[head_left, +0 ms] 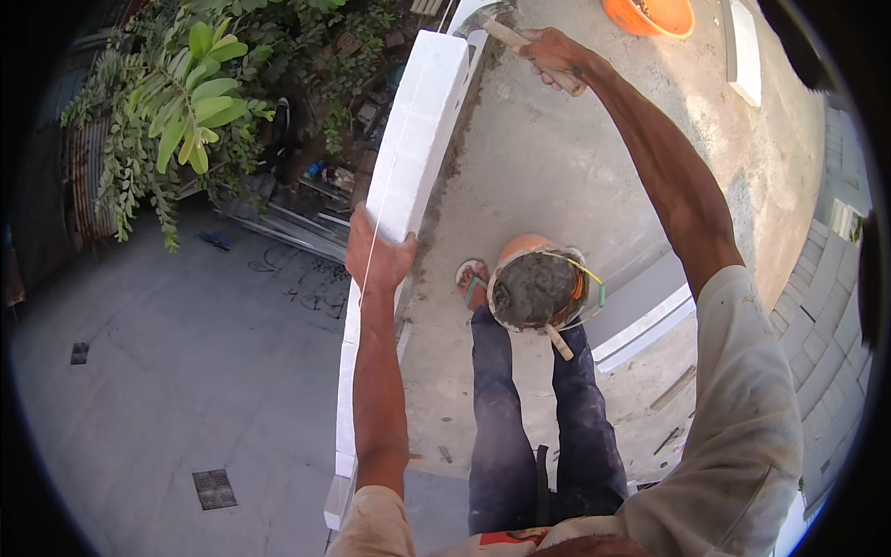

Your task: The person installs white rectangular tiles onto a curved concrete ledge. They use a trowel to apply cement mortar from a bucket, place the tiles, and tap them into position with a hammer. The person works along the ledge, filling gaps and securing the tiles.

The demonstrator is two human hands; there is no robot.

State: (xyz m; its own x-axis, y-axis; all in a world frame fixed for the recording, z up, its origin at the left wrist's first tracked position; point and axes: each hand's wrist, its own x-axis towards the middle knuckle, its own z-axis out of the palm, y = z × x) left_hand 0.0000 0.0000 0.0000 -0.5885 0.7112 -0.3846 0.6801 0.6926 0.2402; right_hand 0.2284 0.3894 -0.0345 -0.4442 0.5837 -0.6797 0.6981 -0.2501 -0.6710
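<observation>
- The person's left hand [380, 255] was closed around the near end of a long white block [418, 139], with the thumb on the right side and the fingers on the left.
- The right hand [554, 61] was shut tight on the wooden handle of a tool [529, 48]. The tool's head was cut off by the top edge, so its kind was hard to tell.
- The white block lay straight ahead of the left hand. Its long side pointed away from the person and leaned a bit to the right.
- The left hand touched the block. The right hand was off to the right of its far end, and the tool's head was just beside that end.
- The left arm reached forward, almost straight. The right arm reached farther out, with the elbow a little bent.
- A thin string [375, 243] ran along the block and over the left hand.
- More white blocks [345, 408] made a row back toward the person.
- A bucket [520, 245] of wet grey mix [538, 290] was by the person's legs, and an orange tub [639, 22] was far ahead.
</observation>
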